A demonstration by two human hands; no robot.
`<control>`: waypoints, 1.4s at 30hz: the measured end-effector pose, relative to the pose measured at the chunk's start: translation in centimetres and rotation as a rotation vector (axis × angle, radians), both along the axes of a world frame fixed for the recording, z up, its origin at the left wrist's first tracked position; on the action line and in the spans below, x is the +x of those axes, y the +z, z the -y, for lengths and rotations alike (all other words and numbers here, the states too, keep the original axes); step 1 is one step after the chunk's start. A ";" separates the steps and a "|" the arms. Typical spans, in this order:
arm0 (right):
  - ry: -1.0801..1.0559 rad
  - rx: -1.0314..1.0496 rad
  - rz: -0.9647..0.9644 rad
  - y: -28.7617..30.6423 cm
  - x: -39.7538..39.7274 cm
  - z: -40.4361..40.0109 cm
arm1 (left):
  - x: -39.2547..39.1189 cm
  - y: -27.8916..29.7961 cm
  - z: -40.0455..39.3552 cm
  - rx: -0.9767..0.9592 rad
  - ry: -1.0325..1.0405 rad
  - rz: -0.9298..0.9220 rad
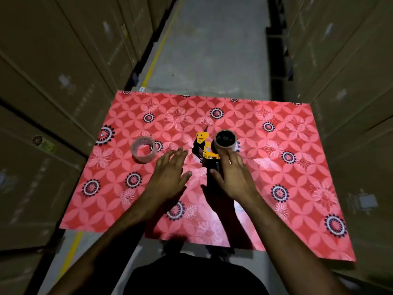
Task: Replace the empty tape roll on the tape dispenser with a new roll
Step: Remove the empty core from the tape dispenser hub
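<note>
A yellow and black tape dispenser lies in the middle of the red patterned table, with an empty brown cardboard roll on its hub. A new clear tape roll lies flat to its left. My right hand rests over the dispenser's black handle, fingers spread, thumb beside the handle and one finger touching the empty roll. My left hand hovers flat and open between the new roll and the dispenser, holding nothing.
Tall stacks of cardboard boxes wall in both sides of the table. A concrete aisle floor with a yellow line runs beyond the far edge. The table's near edge is close to my body.
</note>
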State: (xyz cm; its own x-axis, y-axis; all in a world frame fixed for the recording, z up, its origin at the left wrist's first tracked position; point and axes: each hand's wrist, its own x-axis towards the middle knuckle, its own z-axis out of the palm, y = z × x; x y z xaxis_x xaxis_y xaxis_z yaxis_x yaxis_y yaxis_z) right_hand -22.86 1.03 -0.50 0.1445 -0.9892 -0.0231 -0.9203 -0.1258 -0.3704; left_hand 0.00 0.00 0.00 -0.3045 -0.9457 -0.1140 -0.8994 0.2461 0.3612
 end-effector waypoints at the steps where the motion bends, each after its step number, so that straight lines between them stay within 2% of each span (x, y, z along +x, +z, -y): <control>1: 0.007 0.010 -0.004 -0.5 0.4 0.6 | -0.1 -0.1 0.0 0.017 0.001 -0.003; 7: 0.050 0.162 -0.096 -3.0 2.8 3.0 | 0.5 -1.5 0.8 0.016 -0.038 0.006; 14: -0.005 0.025 -0.008 -4.1 4.0 1.4 | 1.2 -2.8 2.0 0.005 -0.083 -0.001; 23: 0.013 -0.025 -0.043 -5.3 4.8 -2.6 | 0.3 -4.2 1.4 0.008 -0.136 -0.034; 27: 0.047 -0.012 0.037 -4.7 3.5 -2.6 | -0.7 -4.6 1.3 -0.016 -0.169 -0.038; 32: -0.112 -0.058 0.086 -3.5 0.6 -0.1 | -3.0 -4.6 2.7 -0.084 -0.192 -0.031; 36: -0.193 -0.007 0.093 -4.1 -1.5 1.8 | -5.2 -5.2 4.3 -0.122 -0.261 0.016; 42: -0.295 0.098 0.211 -4.5 -3.1 5.1 | -8.0 -5.8 8.1 -0.070 -0.266 0.045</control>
